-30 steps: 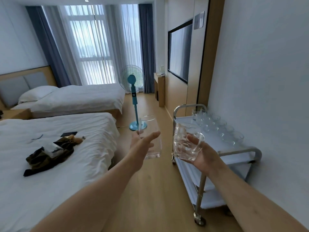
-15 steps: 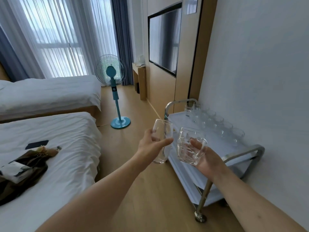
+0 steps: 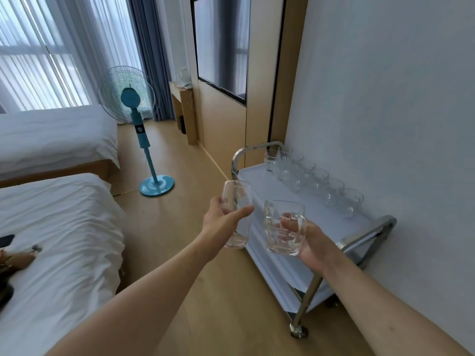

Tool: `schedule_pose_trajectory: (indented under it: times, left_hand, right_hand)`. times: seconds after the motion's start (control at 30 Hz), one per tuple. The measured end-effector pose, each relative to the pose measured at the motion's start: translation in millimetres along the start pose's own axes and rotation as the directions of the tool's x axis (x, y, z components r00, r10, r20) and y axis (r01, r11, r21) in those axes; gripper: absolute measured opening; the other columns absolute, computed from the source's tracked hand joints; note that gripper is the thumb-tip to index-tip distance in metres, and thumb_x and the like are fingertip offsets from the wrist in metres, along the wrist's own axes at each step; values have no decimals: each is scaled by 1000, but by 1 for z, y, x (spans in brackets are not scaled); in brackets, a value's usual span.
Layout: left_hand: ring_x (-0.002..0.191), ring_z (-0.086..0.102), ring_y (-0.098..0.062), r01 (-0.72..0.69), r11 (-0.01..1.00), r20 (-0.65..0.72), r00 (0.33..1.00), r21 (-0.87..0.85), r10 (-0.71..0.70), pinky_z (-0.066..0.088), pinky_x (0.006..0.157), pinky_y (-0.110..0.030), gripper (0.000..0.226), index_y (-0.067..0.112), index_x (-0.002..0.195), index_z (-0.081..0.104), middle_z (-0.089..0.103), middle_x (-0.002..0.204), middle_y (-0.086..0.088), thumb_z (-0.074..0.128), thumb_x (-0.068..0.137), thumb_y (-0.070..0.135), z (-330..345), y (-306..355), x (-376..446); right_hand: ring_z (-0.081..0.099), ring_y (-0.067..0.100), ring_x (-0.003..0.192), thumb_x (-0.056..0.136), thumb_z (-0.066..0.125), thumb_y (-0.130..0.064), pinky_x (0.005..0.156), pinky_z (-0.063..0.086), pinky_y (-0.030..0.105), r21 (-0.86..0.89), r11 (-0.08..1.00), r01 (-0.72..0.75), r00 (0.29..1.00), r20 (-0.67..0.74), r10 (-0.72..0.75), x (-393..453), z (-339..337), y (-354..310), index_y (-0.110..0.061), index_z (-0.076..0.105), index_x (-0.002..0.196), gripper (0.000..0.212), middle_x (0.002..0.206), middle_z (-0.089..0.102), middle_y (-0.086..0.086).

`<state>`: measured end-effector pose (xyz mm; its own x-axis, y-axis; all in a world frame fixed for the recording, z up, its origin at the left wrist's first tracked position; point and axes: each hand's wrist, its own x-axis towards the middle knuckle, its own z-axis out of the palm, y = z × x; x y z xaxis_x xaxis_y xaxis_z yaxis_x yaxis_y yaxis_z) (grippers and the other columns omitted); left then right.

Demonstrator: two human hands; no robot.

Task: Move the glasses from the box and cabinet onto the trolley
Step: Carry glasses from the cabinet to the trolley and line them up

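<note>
Along the trolley's (image 3: 259,181) wall edge a row of glasses (image 3: 318,181) is kept; a tall glass (image 3: 235,214) is gripped by the left hand (image 3: 221,224), a tumbler (image 3: 284,227) by the right hand (image 3: 312,245), held upright for setting down.

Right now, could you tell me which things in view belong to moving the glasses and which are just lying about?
Job:
tall clear glass in the left hand
dimpled clear glass in the right hand
steel trolley
row of clear glasses on it

Lying about:
blue pedestal fan
white bed
wall television
</note>
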<state>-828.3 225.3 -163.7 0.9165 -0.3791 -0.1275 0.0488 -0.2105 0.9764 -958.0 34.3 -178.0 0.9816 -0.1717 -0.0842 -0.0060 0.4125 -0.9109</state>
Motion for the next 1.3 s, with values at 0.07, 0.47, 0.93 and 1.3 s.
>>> schedule_pose_trajectory:
  times: [0.07,0.47,0.93,1.3]
  left_hand:
    - [94,69,-22,-9,1000,6,1000,8,9,60,85,-50,80,29,121,49,66,105,-6,84,59,65,8,2,20]
    - [90,73,-30,-4,997,136,991,79,-7,63,77,-51,93,23,126,50,64,114,-13,79,57,78,70,42,144]
    - [94,69,-25,59,994,305,949,89,-84,64,67,-46,89,25,129,45,61,112,-8,80,63,73,135,32,254]
    - [95,68,-20,-11,986,505,860,167,-76,61,85,-47,90,29,126,44,64,106,-3,82,56,71,146,19,377]
  right_hand:
    - [73,27,95,67,92,-29,81,59,39,-10,1000,10,1000,-16,-10,15,-11,-3,-22,81,92,29,101,74,10]
    - [63,34,99,74,88,-24,105,46,55,84,996,-4,989,-148,17,107,-96,-27,-10,67,112,46,108,60,17]
    - [61,44,109,74,87,-25,104,41,70,86,996,17,929,-370,16,163,-144,-32,4,58,132,70,115,64,22]
    - [59,35,101,70,90,-22,93,48,50,120,992,48,774,-632,39,236,-142,-21,5,59,128,71,108,62,18]
